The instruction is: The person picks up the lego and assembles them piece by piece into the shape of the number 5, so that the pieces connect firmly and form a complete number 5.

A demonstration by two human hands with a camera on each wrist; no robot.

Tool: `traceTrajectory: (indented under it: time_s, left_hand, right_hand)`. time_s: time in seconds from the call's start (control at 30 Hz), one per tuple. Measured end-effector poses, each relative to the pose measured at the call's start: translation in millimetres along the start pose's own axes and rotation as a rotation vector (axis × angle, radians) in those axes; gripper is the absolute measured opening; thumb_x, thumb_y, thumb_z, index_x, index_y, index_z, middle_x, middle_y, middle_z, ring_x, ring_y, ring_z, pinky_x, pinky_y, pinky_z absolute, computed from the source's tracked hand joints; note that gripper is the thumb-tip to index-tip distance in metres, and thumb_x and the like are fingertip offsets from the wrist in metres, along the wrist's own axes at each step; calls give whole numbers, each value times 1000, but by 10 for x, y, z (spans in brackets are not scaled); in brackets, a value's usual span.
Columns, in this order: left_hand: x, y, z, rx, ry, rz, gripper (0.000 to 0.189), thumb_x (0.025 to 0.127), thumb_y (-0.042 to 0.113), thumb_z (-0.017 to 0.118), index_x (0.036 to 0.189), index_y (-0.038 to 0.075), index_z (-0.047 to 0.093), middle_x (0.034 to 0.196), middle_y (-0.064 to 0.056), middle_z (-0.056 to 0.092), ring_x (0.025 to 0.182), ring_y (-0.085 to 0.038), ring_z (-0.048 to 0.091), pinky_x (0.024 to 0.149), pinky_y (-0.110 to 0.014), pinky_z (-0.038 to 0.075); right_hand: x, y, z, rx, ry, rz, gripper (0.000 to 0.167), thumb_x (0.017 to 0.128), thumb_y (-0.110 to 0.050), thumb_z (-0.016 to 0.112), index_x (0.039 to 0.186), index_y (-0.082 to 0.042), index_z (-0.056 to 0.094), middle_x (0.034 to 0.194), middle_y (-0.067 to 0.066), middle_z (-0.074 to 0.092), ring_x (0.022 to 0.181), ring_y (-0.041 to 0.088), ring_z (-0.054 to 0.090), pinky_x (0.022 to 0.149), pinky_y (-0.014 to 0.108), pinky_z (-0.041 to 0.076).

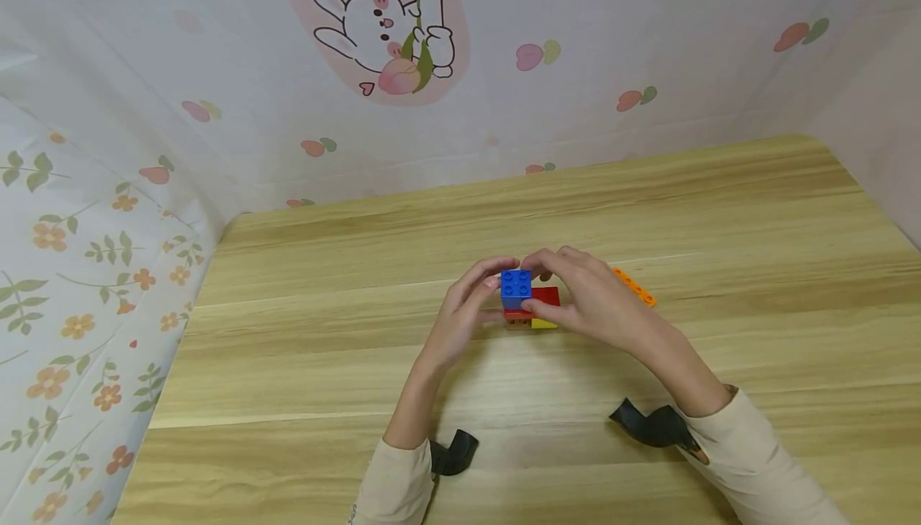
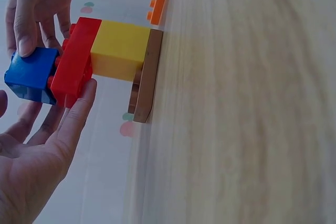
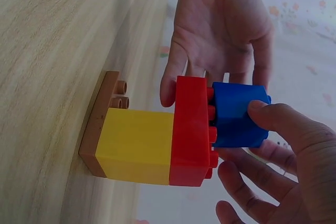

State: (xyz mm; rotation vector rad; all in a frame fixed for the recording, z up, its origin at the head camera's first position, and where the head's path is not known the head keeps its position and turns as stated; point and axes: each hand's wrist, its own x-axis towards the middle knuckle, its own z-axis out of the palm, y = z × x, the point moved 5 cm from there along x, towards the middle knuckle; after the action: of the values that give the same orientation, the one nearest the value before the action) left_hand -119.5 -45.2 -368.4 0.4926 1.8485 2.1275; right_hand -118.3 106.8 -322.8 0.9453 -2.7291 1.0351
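Note:
A blue brick (image 1: 516, 292) sits at the left end of a red brick (image 3: 189, 129), on its studs. The red one lies across a yellow brick (image 3: 136, 140), which stands on a brown base plate (image 3: 97, 124) with bare studs at its left end. My right hand (image 1: 597, 295) pinches the blue brick, thumb on its near face and fingers behind. From the left side my left hand (image 1: 460, 309) reaches round the stack with fairly straight fingers; in the left wrist view one fingertip lies right at the underside of the red brick.
An orange studded strip (image 1: 635, 287) lies on the wooden table (image 1: 324, 333), just right of and behind my right hand. Patterned cloth (image 1: 489, 133) hangs along the back and left edges. Dark straps (image 1: 455, 453) hang at both wrists.

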Motion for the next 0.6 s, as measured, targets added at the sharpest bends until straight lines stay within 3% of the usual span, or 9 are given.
traceTrajectory:
  time_s: [0.3, 0.6]
  left_hand:
    - [-4, -28, -28, -31, 12, 15, 31, 101, 18, 40, 125, -2, 45, 128, -14, 50, 110, -27, 53, 80, -55, 48]
    - [-3, -39, -41, -20, 30, -5, 29, 99, 15, 43, 123, -2, 43, 128, -16, 50, 113, -27, 51, 82, -51, 49]
  right_hand:
    - [0, -5, 4, -4, -7, 8, 43, 77, -19, 78, 112, -5, 60, 97, 6, 63, 87, 21, 57, 69, 33, 47]
    - [-6, 1, -1, -4, -9, -4, 43, 77, -19, 78, 113, -5, 61, 95, 5, 63, 85, 18, 57, 68, 32, 48]
